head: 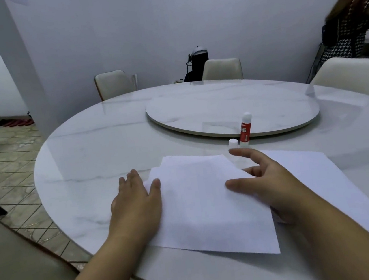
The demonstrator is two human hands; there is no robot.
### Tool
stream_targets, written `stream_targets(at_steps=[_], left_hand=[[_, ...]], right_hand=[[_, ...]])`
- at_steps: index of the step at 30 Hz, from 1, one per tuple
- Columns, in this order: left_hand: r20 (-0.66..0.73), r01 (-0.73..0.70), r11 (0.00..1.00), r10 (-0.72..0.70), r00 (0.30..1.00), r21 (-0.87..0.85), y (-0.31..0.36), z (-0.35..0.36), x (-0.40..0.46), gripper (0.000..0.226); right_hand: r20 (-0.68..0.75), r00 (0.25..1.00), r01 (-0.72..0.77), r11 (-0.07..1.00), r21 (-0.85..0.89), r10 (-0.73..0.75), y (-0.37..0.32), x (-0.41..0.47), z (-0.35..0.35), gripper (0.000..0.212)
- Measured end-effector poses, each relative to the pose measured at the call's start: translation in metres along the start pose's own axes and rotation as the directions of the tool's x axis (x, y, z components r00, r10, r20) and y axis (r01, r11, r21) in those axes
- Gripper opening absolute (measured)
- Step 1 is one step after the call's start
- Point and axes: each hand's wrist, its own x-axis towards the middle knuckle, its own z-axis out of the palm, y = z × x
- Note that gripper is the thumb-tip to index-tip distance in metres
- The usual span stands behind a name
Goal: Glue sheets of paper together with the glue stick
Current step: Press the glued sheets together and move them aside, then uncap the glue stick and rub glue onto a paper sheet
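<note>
Nothing is gripped: left hand [137, 202] is laid flat, fingers spread, on top sheet [206, 209]; right hand [262, 183] is held open at its right edge. Glue stick [245, 130] is stood uncapped beyond, cap [233, 143] beside it.

The work surface is a round white marble-pattern table [91, 152] with grey veining. A raised circular turntable [221, 109] of the same pattern sits on it, toward the far centre. A red-and-white glue stick [245, 130] stands upright on the table, just in front of the turntable's near edge. Its white cap [233, 143] stands on the table just beside it, to the left. A top sheet of white paper [206, 209] lies flat near the table's front edge, overlapping another sheet beneath it. A further stack of white sheets [325, 187] lies to the right, partly under the top sheet.
</note>
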Motion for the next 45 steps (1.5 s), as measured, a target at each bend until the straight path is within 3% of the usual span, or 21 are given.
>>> stream_targets(at_steps=[4, 6, 8, 10, 13, 15, 18, 22, 26, 31, 37, 39, 42, 45], left_hand=[[-0.014, -0.011, 1.000, 0.011, 1.000, -0.005, -0.001, 0.001, 0.001, 0.061], [-0.013, -0.024, 0.999, 0.023, 1.000, -0.028, -0.004, 0.002, 0.003, 0.060], [-0.025, -0.029, 0.992, 0.026, 0.999, -0.120, -0.009, 0.002, 0.006, 0.057], [-0.048, -0.074, 0.968, 0.065, 0.997, -0.239, -0.013, 0.001, 0.008, 0.051], [-0.060, -0.252, 0.920, 0.245, 0.968, -0.301, -0.011, 0.000, 0.003, 0.042], [-0.001, -0.429, 0.888, 0.435, 0.901, -0.165, -0.007, 0.003, -0.003, 0.045], [0.173, -0.602, 0.798, 0.589, 0.789, 0.026, -0.003, 0.009, -0.007, 0.055], [0.258, -0.616, 0.783, 0.579, 0.774, 0.090, -0.004, 0.010, -0.006, 0.062], [0.258, -0.622, 0.777, 0.584, 0.770, 0.098, -0.004, 0.010, -0.005, 0.063], [0.251, -0.614, 0.786, 0.581, 0.775, 0.076, -0.003, 0.010, -0.003, 0.064], [0.263, -0.612, 0.787, 0.577, 0.773, 0.071, -0.004, 0.010, 0.000, 0.065], [0.261, -0.610, 0.789, 0.575, 0.775, 0.074, -0.004, 0.011, 0.000, 0.065], [0.259, -0.607, 0.792, 0.574, 0.777, 0.067, -0.005, 0.011, 0.001, 0.065], [0.269, -0.606, 0.793, 0.572, 0.775, 0.060, -0.005, 0.011, 0.001, 0.061]], right_hand=[[0.214, 0.975, -0.097, 0.977, 0.190, 0.055, -0.005, -0.012, -0.017, 0.062], [0.209, 0.976, -0.064, 0.998, -0.013, 0.065, -0.006, -0.021, -0.018, 0.047], [0.149, 0.988, 0.010, 0.944, -0.330, 0.041, -0.007, -0.028, -0.018, 0.033], [0.102, 0.994, 0.076, 0.895, -0.440, -0.034, -0.015, -0.035, -0.027, 0.031], [-0.015, 0.959, 0.256, 0.890, -0.377, -0.282, -0.045, -0.044, -0.064, 0.028], [-0.188, 0.890, 0.364, 0.896, -0.255, -0.415, -0.067, -0.043, -0.095, 0.024], [-0.463, 0.789, 0.422, 0.904, -0.068, -0.403, -0.084, -0.021, -0.133, 0.016], [-0.622, 0.737, 0.352, 0.936, 0.019, -0.265, -0.079, 0.030, -0.154, 0.028], [-0.638, 0.770, 0.173, 0.973, 0.153, -0.037, -0.050, 0.082, -0.146, 0.040], [-0.692, 0.713, -0.027, 0.990, 0.135, 0.114, -0.007, 0.123, -0.135, 0.037], [-0.643, 0.750, -0.173, 0.984, 0.041, 0.158, 0.009, 0.129, -0.132, 0.026], [-0.624, 0.766, -0.227, 0.973, -0.039, 0.153, 0.006, 0.121, -0.132, 0.039], [-0.626, 0.779, -0.223, 0.932, -0.287, -0.007, -0.002, 0.110, -0.128, 0.066], [-0.464, 0.872, -0.102, 0.869, -0.485, -0.156, -0.012, 0.110, -0.105, 0.069]])
